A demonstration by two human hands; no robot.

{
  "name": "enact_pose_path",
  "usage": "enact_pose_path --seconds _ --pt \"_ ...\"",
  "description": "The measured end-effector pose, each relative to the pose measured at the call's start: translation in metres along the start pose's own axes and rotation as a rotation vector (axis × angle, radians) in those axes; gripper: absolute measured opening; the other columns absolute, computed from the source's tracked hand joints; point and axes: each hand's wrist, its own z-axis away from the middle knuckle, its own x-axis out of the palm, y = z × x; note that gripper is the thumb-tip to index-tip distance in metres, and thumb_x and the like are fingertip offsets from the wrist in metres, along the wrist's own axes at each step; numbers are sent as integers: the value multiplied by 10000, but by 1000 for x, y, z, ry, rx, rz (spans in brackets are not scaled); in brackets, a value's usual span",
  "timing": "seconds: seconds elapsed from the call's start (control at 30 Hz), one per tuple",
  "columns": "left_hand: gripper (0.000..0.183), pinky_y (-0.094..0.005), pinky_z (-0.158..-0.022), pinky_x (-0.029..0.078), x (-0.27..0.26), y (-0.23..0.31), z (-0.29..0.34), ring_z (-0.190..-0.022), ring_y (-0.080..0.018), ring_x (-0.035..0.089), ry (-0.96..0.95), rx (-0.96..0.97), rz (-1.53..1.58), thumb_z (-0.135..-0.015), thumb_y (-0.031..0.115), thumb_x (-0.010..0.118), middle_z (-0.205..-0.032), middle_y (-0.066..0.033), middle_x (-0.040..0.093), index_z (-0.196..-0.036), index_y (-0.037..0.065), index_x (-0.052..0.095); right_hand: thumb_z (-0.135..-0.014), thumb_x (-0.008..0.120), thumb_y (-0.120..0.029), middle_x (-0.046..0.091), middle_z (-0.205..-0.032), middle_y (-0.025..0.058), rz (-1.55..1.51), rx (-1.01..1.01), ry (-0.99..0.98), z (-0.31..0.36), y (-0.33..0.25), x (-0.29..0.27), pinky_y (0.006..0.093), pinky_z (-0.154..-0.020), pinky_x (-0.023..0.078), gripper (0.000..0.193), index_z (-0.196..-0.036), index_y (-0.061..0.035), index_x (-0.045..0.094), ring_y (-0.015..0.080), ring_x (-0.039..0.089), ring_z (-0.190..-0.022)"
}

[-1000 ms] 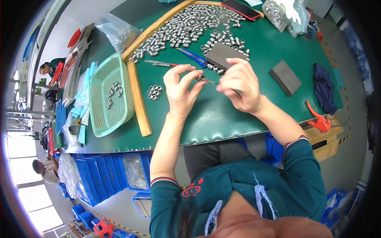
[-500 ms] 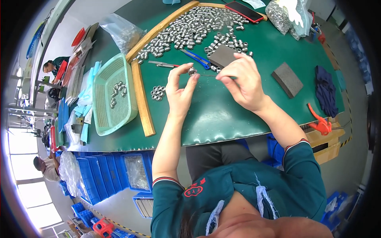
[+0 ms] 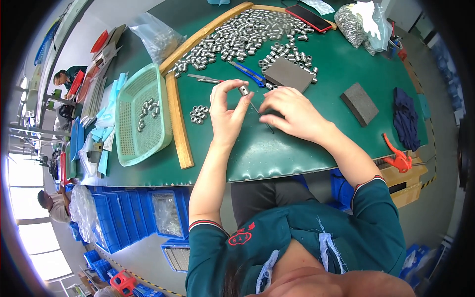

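Nearest me, the right hand (image 3: 294, 115) has its thumb and forefinger slightly parted where a thin metal rod (image 3: 255, 108) crosses; I can't tell whether they grip it. If it slipped, I'd expect a scrape on the left thumb, since its upper end lies so close. The left hand (image 3: 226, 116) pinches a metal bushing (image 3: 244, 90) between thumb and forefinger, spread just its width. Held only at the fingertips, it might drop and roll into the small bushing cluster (image 3: 199, 114) beyond.
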Motion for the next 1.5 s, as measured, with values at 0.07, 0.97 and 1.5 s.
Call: enact_pose_path --seconds 0.07,0.97,1.5 --pt "302 -334 -866 403 0 2 0 -949 -207 576 -12 79 -52 -730 46 740 -965 -26 658 -991 80 592 -845 660 -328 608 -1031 70 -191 159 13 -3 -2 2 380 -982 393 325 -1012 -51 630 236 553 -1061" --pt "345 -388 -877 396 4 9 -2 -997 -261 591 -152 377 -302 -670 80 745 -971 -47 635 -982 87 598 -974 489 -338 612 -1030 -3 -1596 614 61 -2 3 15 274 -849 477 297 -1078 -87 610 84 567 -964" --pt "324 -383 -874 387 4 11 -1 -999 -246 573 -166 376 -355 -682 142 749 -986 -52 619 -982 97 635 -944 535 -376 607 -980 7 -1676 599 19 -2 2 13 286 -813 513 327 -1081 -88 602 95 591 -924"
